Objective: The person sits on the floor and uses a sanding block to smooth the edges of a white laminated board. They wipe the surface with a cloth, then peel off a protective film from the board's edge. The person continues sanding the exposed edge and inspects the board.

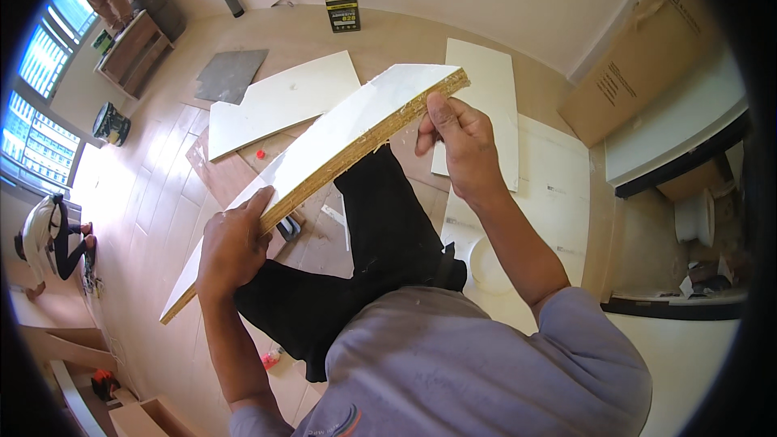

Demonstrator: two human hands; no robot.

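A long white-faced chipboard panel [348, 136] slants up from the lower left to the upper right in front of me, its rough brown raw edge towards me. My left hand [232, 244] is closed around its lower part, thumb over the white face. Near the panel's upper right end is my right hand [461, 142]. Its thumb touches the raw edge, while the other fingers curl below that edge. Whether anything small is pinched in them is hidden.
White boards [279, 101] [484, 105] and a grey sheet [231, 75] lie on the floor beyond. A dark tin [342, 12] stands by the wall, a bucket [111, 125] at left. A cardboard box [635, 57] leans at right. Another person [50, 231] crouches at far left.
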